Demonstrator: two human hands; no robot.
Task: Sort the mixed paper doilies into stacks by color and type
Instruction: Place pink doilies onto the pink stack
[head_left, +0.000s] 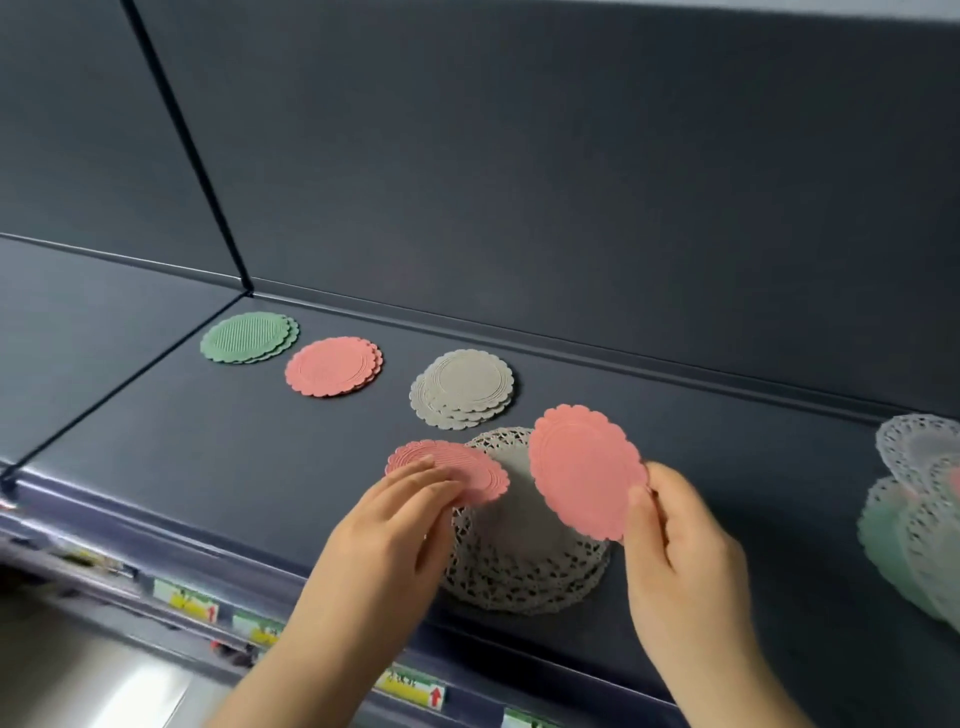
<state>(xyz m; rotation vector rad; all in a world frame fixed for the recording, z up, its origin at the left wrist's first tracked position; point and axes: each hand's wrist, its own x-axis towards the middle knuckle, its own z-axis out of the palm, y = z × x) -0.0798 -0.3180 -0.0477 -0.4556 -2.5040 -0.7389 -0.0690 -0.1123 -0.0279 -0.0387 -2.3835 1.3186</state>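
Observation:
On the dark shelf (208, 447) lie three small stacks in a row: green doilies (249, 338), pink doilies (333, 366) and grey-white solid doilies (462, 388). Nearer to me sits a stack of white lace doilies (524, 551). My left hand (395, 519) holds a small pink doily (457, 465) nearly flat above the lace stack's left side. My right hand (675, 540) pinches a second pink doily (584, 470) by its lower right edge, tilted up above the lace stack.
A mixed pile of white lace and green doilies (919, 514) lies at the right edge of the shelf. The shelf's back wall (519, 182) rises behind the stacks. Price labels (410, 688) run along the front rail below.

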